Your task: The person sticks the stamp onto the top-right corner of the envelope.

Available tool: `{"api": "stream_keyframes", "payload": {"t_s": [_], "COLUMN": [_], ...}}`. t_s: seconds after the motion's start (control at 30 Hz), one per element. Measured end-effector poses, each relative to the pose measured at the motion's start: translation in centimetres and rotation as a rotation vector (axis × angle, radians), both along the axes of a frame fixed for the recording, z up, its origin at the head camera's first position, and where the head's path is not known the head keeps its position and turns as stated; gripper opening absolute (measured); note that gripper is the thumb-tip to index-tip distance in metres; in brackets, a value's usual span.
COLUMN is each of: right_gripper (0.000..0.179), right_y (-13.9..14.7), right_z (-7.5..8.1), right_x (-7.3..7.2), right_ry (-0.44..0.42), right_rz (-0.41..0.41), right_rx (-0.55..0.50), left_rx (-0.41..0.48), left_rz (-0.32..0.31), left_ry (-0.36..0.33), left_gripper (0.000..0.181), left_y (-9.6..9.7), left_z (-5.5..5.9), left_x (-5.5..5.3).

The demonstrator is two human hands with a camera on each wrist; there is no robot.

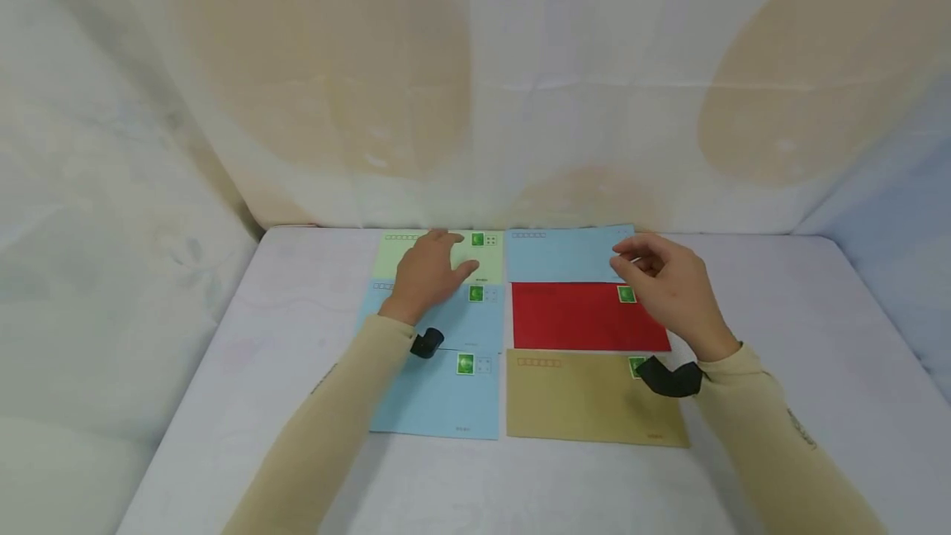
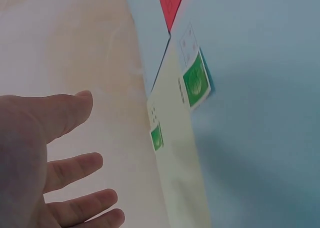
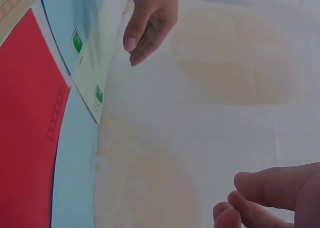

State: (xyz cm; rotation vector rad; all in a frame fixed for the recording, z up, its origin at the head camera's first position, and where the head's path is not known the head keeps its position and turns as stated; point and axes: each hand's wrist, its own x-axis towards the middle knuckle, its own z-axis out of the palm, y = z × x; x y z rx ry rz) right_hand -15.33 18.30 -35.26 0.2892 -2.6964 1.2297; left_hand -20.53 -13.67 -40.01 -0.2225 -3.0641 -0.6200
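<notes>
My left hand [image 1: 431, 271] is over the pale green envelope [image 1: 401, 258] at the back left, fingers spread and holding nothing. In the left wrist view its thumb and fingers stand apart from the paper. At the right end of the back blue envelope [image 1: 565, 254], my right hand [image 1: 672, 287] hovers with loosely bent fingers. Its thumb and fingertips come close together in the right wrist view, with nothing visible between them. Below that envelope lies a red envelope [image 1: 572, 316] bearing a green stamp [image 1: 627, 295], partly beneath the right hand.
Two more blue envelopes, a middle one [image 1: 446, 320] and a front one [image 1: 434, 403], continue the left column, each with a green stamp. A brown envelope [image 1: 587, 403] lies at the front right. White table cloth [image 1: 780, 312] surrounds them; a patterned curtain [image 1: 594, 106] hangs behind.
</notes>
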Motion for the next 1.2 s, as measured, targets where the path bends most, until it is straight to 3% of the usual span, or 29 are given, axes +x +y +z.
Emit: {"api": "stream_keyframes", "payload": {"t_s": [0.27, 0.53, 0.77, 0.97, 1.2], "right_gripper": [0.030, 0.034, 0.032, 0.031, 0.036], "right_y": [2.3, 4.6, 7.0, 9.1, 10.6], "right_z": [-0.5, -1.8, -3.4, -4.1, -4.9], "right_x": [0.7, 1.4, 2.0, 2.1, 2.1], "right_ry": [0.013, -0.043, -0.010, 0.014, -0.070], "right_rz": [-0.069, -0.143, -0.231, -0.262, -0.305], "right_rx": [0.055, 0.091, 0.115, 0.130, 0.187], "left_rx": [0.002, 0.030, 0.050, 0.053, 0.031], "left_rz": [-0.026, -0.079, -0.112, -0.123, -0.131], "left_ry": [0.011, -0.022, -0.051, -0.053, -0.080], "left_gripper": [0.055, 0.055, 0.056, 0.054, 0.054], "left_y": [1.8, 3.7, 5.1, 5.9, 7.0], "left_z": [0.1, -0.3, -0.7, -0.9, -1.0], "left_x": [-0.3, -0.5, -0.7, -1.1, -1.5]}}
